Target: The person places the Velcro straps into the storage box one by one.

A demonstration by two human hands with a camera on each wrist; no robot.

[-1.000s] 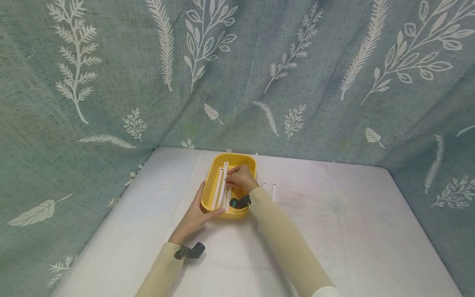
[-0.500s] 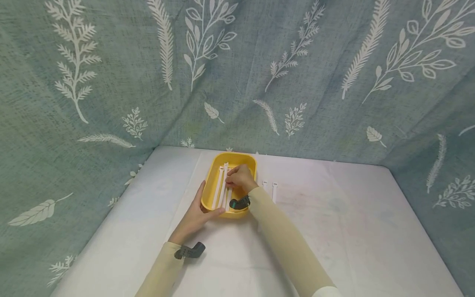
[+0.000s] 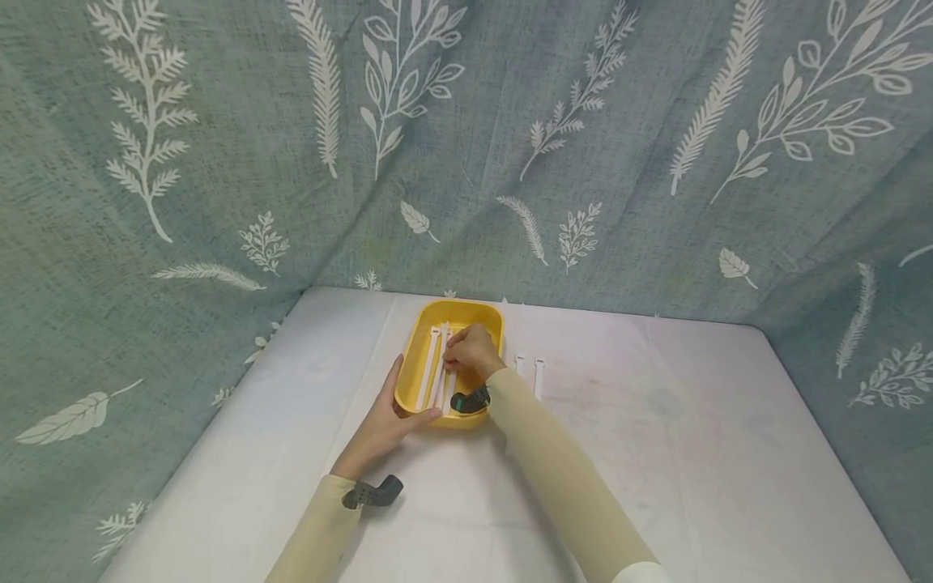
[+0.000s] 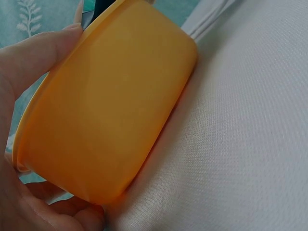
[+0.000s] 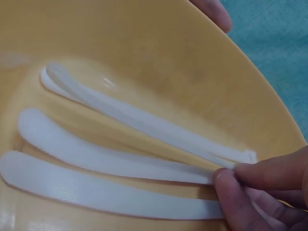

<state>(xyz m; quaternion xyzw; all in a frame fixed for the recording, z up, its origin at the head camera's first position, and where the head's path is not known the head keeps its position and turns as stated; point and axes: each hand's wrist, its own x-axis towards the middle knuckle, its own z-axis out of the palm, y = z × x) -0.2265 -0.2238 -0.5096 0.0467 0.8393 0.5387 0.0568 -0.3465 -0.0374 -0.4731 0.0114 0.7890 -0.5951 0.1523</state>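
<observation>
A yellow plastic tray [image 3: 466,423] stands on the white cloth with several white hook-and-loop cable ties [image 3: 428,368] lying lengthwise in it. My left hand [image 3: 382,425] holds the tray by its near left corner. In the left wrist view, the thumb [image 4: 45,50] lies on the rim and the fingers wrap under the outer wall [image 4: 115,96]. Inside the tray, my right hand [image 3: 474,348] pinches one cable tie [image 5: 139,120] between thumb and forefinger close to its head end. Other cable ties [image 5: 115,199] lie beside it on the tray floor.
Two more cable ties [image 3: 538,376] lie on the cloth right of the tray, partly covered by the right sleeve [image 3: 561,470]. A leaf-patterned blue-green curtain [image 3: 466,162] hangs behind the white-covered table [image 3: 692,453].
The pinched cable tie has turned slightly in my right fingers, so its head end looks narrower and sits a little lower. Both hands and the tray have stayed in place.
</observation>
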